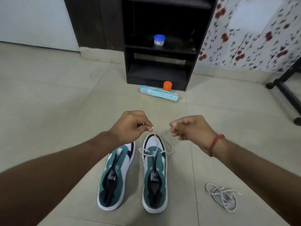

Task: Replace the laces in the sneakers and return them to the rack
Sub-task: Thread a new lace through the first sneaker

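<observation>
Two teal and white sneakers stand side by side on the tiled floor, toes pointing away from me. The left sneaker has no lace. The right sneaker has a white lace threaded through its front eyelets only. My left hand pinches one end of that lace above the toe. My right hand pinches the other end, which loops down past the shoe's right side. A loose bundle of white and grey lace lies on the floor to the right. The dark shoe rack stands ahead.
A blue-lidded jar sits on the rack's middle shelf. An orange-capped jar and a light blue packet lie on the floor before the rack. A black stand's leg crosses the floor at the right. A floral cloth hangs beyond.
</observation>
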